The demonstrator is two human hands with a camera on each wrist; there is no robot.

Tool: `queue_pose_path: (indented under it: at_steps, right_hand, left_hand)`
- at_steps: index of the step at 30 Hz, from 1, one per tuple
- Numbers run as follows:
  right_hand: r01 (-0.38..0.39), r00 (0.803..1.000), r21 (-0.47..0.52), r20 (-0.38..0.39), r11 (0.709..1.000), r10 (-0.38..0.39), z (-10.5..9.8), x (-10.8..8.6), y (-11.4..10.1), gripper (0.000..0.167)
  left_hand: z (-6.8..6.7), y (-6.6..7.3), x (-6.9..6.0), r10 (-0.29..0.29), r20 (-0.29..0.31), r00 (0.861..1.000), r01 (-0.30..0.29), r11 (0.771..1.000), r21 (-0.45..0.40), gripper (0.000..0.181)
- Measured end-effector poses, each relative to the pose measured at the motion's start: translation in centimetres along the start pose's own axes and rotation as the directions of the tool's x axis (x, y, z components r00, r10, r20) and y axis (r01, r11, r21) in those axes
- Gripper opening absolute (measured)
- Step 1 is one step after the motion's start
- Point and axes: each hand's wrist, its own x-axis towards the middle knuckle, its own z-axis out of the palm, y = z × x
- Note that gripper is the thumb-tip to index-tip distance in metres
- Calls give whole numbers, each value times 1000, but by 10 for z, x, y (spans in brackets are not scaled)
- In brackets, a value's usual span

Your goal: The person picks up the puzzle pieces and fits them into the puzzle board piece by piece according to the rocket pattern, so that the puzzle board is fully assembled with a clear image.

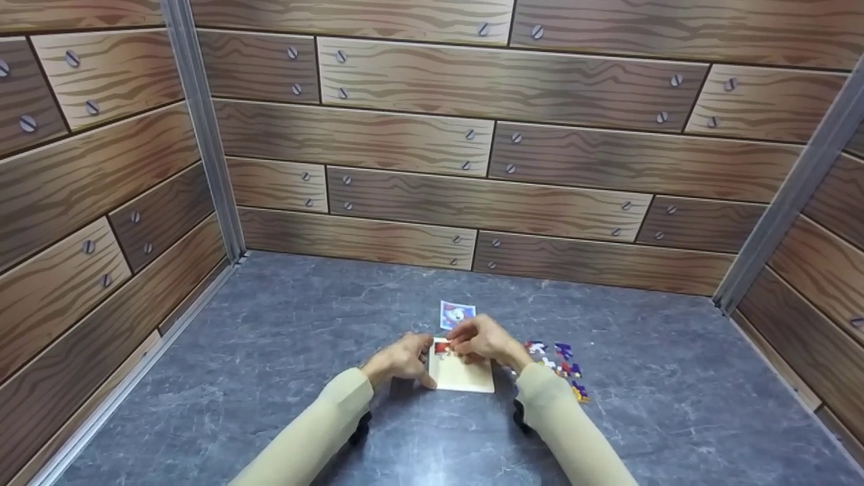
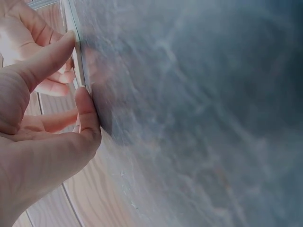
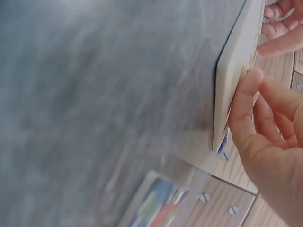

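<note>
A cream puzzle board (image 1: pixel 462 378) lies flat on the table, with a few red pieces (image 1: pixel 442 347) fitted in its upper left corner. My left hand (image 1: pixel 405 358) holds the board's left side, thumb near the lower corner and fingers near the upper one. In the left wrist view, its thumb (image 2: pixel 59 52) and a fingertip rest against the board's thin edge. Over the upper part of the board, my right hand (image 1: pixel 482 337) brings thumb and fingertips together on a small puzzle piece, mostly hidden. The right wrist view shows those fingertips (image 3: pixel 251 80) at the board's surface.
A small picture card (image 1: pixel 453 314) lies just behind the board. Several loose jigsaw pieces (image 1: pixel 563 351) are spread right of the board, partly behind the right forearm. Wood-patterned walls (image 1: pixel 405 128) enclose the grey marbled table (image 1: pixel 304 310) at back and sides.
</note>
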Motion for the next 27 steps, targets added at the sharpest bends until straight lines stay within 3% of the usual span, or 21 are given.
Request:
queue_pose_path:
  at_steps: [8, 17, 27]
  right_hand:
    - [112, 992, -25, 66, 993, -110, -21, -5, 3, 30]
    - [120, 986, -21, 123, 993, -117, -52, -15, 14, 32]
    - [114, 993, -68, 38, 991, -111, -86, -28, 34, 33]
  left_hand:
    - [0, 1, 2, -8, 5, 1000, 8, 1000, 25, 57]
    - [1, 3, 4, -58, 4, 998, 58, 998, 7, 72]
    - [2, 2, 3, -63, 26, 998, 64, 998, -13, 70]
